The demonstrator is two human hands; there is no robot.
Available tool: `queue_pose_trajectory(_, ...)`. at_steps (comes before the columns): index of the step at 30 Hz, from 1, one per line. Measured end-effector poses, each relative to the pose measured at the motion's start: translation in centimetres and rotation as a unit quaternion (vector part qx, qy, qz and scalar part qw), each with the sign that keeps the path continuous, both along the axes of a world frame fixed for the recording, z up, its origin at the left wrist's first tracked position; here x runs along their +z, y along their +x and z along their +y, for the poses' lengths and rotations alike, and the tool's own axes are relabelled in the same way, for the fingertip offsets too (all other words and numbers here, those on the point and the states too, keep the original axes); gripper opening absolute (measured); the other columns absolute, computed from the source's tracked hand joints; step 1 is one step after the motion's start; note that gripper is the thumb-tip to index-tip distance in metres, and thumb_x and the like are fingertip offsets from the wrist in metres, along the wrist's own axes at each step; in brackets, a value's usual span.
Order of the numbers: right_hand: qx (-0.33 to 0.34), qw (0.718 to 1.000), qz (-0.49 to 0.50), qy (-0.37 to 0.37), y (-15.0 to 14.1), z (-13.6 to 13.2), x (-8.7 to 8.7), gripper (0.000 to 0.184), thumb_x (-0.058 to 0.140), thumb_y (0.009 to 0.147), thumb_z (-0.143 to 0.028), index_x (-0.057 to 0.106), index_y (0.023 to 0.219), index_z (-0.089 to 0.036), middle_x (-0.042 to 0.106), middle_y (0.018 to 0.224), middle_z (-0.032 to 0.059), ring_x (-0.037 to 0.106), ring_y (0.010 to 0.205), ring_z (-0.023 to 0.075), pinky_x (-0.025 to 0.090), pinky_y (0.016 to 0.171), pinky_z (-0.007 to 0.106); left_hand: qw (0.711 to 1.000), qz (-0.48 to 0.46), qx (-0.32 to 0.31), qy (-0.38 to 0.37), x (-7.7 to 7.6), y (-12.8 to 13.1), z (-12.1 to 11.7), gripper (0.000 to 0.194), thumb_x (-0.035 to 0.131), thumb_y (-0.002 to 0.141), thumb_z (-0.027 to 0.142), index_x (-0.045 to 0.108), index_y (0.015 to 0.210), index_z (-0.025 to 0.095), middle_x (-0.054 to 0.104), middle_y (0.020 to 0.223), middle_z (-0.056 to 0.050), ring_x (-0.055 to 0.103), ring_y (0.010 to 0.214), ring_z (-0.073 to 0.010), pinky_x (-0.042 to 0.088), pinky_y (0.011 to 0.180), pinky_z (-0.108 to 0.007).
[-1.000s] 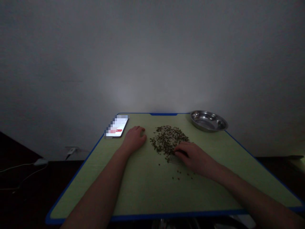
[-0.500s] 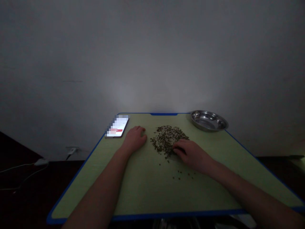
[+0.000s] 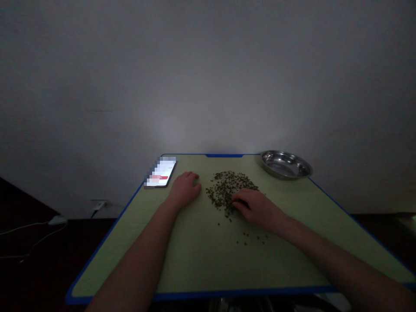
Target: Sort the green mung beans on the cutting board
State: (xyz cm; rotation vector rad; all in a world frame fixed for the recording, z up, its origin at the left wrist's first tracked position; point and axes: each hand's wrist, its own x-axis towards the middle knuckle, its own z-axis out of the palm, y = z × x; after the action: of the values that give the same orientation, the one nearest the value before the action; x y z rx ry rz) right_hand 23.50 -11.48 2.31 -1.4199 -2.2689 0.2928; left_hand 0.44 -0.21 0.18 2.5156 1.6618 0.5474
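Note:
A loose, spread-out pile of small dark green-brown grains (image 3: 222, 190), like seeds or dried beans, lies on the light green tabletop (image 3: 201, 255). My right hand (image 3: 256, 208) is at the pile's near right side, thumb and fingertips drawn close together in a pinch among the grains. Whatever sits between those fingertips is too small to make out. To the left of the pile, my left hand (image 3: 184, 189) rests on the table, holding nothing, with the thumb apart from the fingers. A few stray grains (image 3: 245, 243) lie nearer to me, below my right hand.
A shallow steel bowl (image 3: 286, 174) stands at the table's back right edge. At the back left lies a phone (image 3: 165, 171) with its screen lit, partly blurred out. Behind the table rises a pale wall (image 3: 208, 86). A plug and cables (image 3: 58, 220) are at the lower left.
My right hand has shifted slightly left, its fingertips a little further into the pile. My left hand stays where it was.

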Motion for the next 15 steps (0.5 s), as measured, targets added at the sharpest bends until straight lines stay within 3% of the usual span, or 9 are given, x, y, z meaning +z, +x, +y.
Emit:
queue_pose_trajectory(10,0.075,0.997,0.005,-0.018,-1.8,1.0,0.6,0.016,0.054,0.087,-0.017,0.069,0.093,-0.016,0.066,0.087,0.0057,0.058,0.081,0.017,0.042,0.076,0.029,1.0,-0.005,0.002,0.006,0.0,0.0,0.0,0.038,0.048,0.078,0.028,0.061,0.111,0.014,0.06,0.118,-0.013,0.054,0.112,-0.0249,0.04,0.1,-0.038)
queue_pose_trajectory(15,0.146,0.989,-0.019,-0.028,-2.8,1.0,1.4,0.018,0.055,0.087,-0.016,0.07,0.097,-0.019,0.064,0.09,0.0054,0.057,0.081,0.016,0.041,0.077,0.028,1.0,0.002,0.004,0.007,0.0,0.0,0.0,0.037,0.049,0.078,0.028,0.061,0.111,0.015,0.061,0.117,-0.012,0.054,0.112,-0.0246,0.04,0.101,-0.038)
